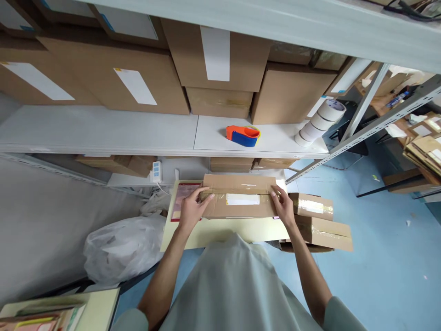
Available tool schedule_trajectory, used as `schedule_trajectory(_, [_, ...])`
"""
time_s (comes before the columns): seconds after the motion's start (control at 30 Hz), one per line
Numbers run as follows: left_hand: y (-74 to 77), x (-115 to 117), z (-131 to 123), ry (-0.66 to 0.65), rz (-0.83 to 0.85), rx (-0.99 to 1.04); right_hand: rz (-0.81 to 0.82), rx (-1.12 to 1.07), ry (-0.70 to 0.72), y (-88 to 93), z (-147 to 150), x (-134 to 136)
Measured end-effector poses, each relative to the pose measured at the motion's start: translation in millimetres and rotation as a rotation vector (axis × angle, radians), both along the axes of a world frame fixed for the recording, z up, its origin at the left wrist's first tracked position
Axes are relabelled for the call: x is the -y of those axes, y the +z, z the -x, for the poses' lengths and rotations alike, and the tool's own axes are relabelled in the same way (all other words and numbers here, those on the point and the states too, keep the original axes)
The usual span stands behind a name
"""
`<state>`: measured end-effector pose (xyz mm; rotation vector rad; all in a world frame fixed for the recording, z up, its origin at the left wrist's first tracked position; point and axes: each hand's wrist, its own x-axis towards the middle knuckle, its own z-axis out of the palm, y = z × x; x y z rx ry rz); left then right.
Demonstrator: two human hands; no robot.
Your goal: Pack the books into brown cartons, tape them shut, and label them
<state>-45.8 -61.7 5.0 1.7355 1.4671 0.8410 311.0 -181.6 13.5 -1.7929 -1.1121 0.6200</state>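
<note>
A long cardboard box [241, 210] with a white label and clear tape lies across a pale yellow table [227, 230], in front of my body. At the box's left end, my left hand [193, 207] grips the edge between thumb and fingers. My right hand [283, 205] holds the opposite end in the same way. Under the left side of the box, a red-bordered sheet [179, 201] shows on the table. On the shelf beyond sits an orange and blue tape dispenser [243, 135].
Large cartons [138, 78] fill the grey shelf [103, 128]. A stack of tape rolls [320, 122] leans near its right end. Taped boxes [325, 232] stand right of the table. A white plastic bag [120, 248] lies at left, below a power strip [156, 172].
</note>
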Motion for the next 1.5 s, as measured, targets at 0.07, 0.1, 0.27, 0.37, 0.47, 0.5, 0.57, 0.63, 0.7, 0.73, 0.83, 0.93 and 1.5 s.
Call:
schedule_trajectory(0.07, [14.4, 6, -3, -0.006, -0.021, -0.023, 0.032, 0.032, -0.075, 7.0, 2, -2])
schedule_trajectory(0.1, [21.5, 9, -4, -0.012, -0.038, -0.033, 0.040, 0.032, -0.101, 10.3, 2, -4])
schedule_trajectory(0.27, [27.2, 12, -10, -0.001, -0.042, -0.064, 0.005, -0.022, -0.117, 14.0, 1, -13])
schedule_trajectory(0.37, [6.3, 12, -11, 0.049, -0.020, -0.025, 0.042, 0.008, -0.111, 5.0, 3, -14])
schedule_trajectory(0.47, [-11.8, 11, -11, 0.070, -0.013, 0.033, 0.057, 0.040, -0.098, -3.9, 6, -13])
schedule_trajectory(0.5, [-15.0, 9, -12, 0.076, -0.016, 0.048, 0.048, 0.040, -0.092, -6.0, 7, -13])
schedule_trajectory(0.57, [-17.3, 3, -16, 0.084, -0.024, 0.067, 0.020, 0.033, -0.089, -9.2, 7, -18])
schedule_trajectory(0.63, [-16.1, -6, -22, 0.101, -0.027, 0.075, -0.012, 0.013, -0.089, -11.5, 6, -27])
schedule_trajectory(0.7, [-13.9, -13, -28, 0.123, -0.021, 0.081, -0.047, -0.011, -0.085, -13.8, 5, -38])
schedule_trajectory(0.73, [-13.0, -15, -30, 0.135, -0.020, 0.084, -0.062, -0.020, -0.083, -14.9, 5, -42])
schedule_trajectory(0.83, [-12.0, -10, -30, 0.154, -0.031, 0.088, -0.070, -0.024, -0.088, -17.4, 6, -41])
schedule_trajectory(0.93, [-13.4, 7, -24, 0.168, -0.029, 0.086, -0.041, -0.005, -0.098, -16.4, 9, -23])
schedule_trajectory(1.5, [-10.3, 39, -13, 0.171, 0.031, 0.024, 0.046, 0.066, -0.094, -5.1, 12, 9])
